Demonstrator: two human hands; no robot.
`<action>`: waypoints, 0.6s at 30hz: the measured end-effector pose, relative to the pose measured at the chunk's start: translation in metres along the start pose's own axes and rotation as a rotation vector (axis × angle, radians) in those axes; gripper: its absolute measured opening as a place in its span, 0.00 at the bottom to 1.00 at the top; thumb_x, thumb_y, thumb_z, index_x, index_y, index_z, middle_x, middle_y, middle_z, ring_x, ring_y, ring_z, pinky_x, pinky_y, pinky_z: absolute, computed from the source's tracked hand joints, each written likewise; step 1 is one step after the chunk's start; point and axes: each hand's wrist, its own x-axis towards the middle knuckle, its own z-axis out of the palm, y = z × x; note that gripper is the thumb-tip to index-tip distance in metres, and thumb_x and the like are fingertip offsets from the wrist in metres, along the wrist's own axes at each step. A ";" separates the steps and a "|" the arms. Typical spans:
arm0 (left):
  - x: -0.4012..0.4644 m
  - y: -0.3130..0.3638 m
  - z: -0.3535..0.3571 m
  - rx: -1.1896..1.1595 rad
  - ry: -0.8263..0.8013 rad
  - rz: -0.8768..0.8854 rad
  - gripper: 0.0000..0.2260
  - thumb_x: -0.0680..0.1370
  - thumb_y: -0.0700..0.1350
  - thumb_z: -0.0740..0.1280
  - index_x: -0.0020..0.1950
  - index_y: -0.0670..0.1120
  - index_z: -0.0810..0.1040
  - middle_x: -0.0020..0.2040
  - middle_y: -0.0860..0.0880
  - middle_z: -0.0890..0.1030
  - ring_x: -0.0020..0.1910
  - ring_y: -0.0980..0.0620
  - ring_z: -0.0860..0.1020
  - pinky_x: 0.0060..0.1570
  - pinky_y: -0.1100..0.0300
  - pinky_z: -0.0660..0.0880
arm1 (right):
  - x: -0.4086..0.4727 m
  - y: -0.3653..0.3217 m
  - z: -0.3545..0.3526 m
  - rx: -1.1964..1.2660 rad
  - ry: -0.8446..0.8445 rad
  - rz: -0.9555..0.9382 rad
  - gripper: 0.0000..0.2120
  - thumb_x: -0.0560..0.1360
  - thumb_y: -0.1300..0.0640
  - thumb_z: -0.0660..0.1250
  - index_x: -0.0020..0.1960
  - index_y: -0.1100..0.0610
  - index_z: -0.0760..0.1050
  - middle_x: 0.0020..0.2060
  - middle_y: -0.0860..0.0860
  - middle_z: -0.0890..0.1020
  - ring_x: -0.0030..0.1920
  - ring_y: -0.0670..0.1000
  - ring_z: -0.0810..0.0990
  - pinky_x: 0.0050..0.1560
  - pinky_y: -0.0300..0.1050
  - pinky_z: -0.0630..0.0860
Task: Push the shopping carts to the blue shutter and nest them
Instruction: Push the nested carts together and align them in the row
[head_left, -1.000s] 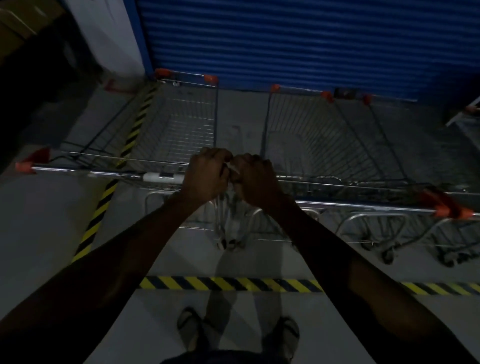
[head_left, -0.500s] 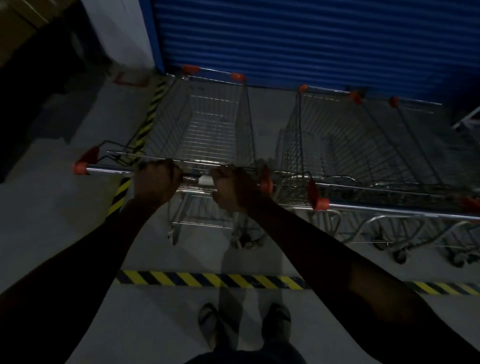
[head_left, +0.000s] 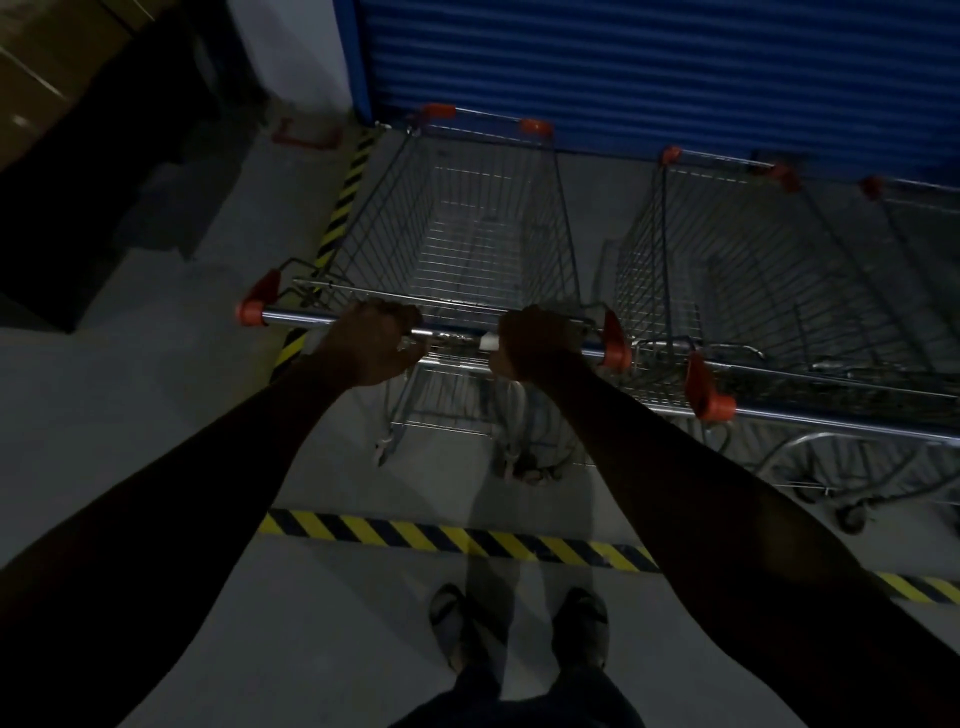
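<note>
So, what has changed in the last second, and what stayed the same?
The hands were together where two cart handles meet; now the left hand and right hand grip the left cart's handle, spread apart. The nested carts and the blue shutter are unchanged.

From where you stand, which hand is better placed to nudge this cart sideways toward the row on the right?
Left, probably. The left hand grips the handle bar nearer its far end from the neighbouring carts, so it can push toward them. The right hand grips close to the orange end cap beside that row.
</note>
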 end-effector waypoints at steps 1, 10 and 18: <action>0.001 0.002 -0.003 0.037 -0.028 -0.028 0.21 0.74 0.59 0.57 0.56 0.47 0.78 0.51 0.44 0.83 0.51 0.41 0.80 0.53 0.49 0.71 | -0.001 0.002 -0.001 -0.011 0.010 0.002 0.19 0.73 0.45 0.67 0.55 0.60 0.77 0.51 0.59 0.81 0.51 0.62 0.81 0.49 0.51 0.76; -0.004 0.024 0.009 0.168 0.031 -0.144 0.11 0.71 0.51 0.68 0.49 0.47 0.79 0.43 0.45 0.83 0.41 0.41 0.82 0.49 0.49 0.73 | -0.015 0.011 0.007 -0.028 0.026 -0.043 0.17 0.74 0.46 0.66 0.55 0.58 0.78 0.52 0.57 0.82 0.53 0.59 0.80 0.48 0.50 0.75; -0.010 0.031 0.012 0.168 0.061 -0.171 0.10 0.68 0.50 0.70 0.45 0.47 0.78 0.39 0.46 0.83 0.39 0.41 0.82 0.49 0.49 0.73 | -0.022 0.014 0.013 0.003 0.073 -0.031 0.17 0.72 0.46 0.68 0.54 0.57 0.78 0.50 0.57 0.82 0.52 0.61 0.80 0.48 0.50 0.74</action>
